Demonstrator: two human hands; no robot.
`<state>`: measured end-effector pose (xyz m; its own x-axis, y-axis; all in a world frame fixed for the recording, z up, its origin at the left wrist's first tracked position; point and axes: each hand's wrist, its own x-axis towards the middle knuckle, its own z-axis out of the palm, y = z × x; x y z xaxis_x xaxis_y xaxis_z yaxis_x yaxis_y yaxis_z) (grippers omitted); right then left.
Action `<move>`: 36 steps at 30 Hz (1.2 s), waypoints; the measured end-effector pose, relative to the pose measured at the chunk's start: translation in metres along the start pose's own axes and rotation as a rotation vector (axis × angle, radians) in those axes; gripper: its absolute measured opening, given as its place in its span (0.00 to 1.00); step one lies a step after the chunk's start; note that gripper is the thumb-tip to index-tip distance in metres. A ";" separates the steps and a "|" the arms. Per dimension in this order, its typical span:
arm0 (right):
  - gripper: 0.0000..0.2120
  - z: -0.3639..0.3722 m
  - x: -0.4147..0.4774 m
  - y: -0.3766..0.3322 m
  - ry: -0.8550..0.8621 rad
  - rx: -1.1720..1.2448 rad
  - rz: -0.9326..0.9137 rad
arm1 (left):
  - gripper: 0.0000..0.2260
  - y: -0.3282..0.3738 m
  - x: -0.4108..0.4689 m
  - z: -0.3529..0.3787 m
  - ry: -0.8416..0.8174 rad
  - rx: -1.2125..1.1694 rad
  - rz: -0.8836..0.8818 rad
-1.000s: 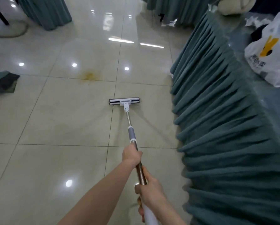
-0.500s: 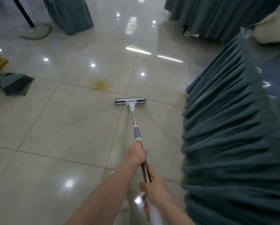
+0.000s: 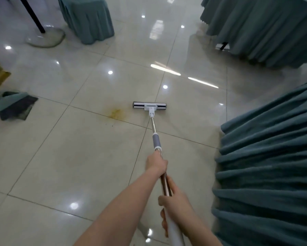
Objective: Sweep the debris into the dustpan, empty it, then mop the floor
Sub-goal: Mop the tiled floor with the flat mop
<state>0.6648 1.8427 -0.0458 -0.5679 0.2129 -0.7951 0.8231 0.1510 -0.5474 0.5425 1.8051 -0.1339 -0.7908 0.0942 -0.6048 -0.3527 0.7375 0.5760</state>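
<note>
Mop: the mop (image 3: 153, 132) reaches from the near hands out to the middle of the floor (image 3: 69, 166), its pole tilted away from the person.
Head: the mop's head (image 3: 149, 106) lies flat on the tiles, crosswise to the pole, just right of the stain (image 3: 116, 113).
Left hand: the left hand (image 3: 156, 163) is the farther one, clamped round the pole just below the grey sleeve (image 3: 156, 140).
Right hand: the right hand (image 3: 174, 201) grips nearer the person, fingers wrapped round the spot where the copper section meets the white grip.
Stain: yellow-brown, on a tile joint, near the head's left end but apart from it.
Floor: glossy pale tiles with bright light spots.
Right: a pleated teal skirt (image 3: 264, 166) hangs close beside the near part of the pole.
Far right: a second skirt (image 3: 264, 27) of the same teal reaches the floor.
Far left: a teal-draped piece (image 3: 86, 18) stands beside a black post on a round base (image 3: 45, 39).
Left edge: a teal and dark bundle (image 3: 14, 107) lies on the floor, well apart from the mop; what it is cannot be told.
</note>
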 end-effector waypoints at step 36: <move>0.25 -0.029 -0.283 0.329 -0.257 -0.293 -0.151 | 0.21 -0.155 -0.393 0.205 0.070 -0.193 -0.236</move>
<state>1.0965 1.8600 0.0065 -0.6320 -0.0744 -0.7714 0.6742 0.4380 -0.5946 1.0105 1.7909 -0.0983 -0.7062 -0.1157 -0.6985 -0.6136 0.5923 0.5222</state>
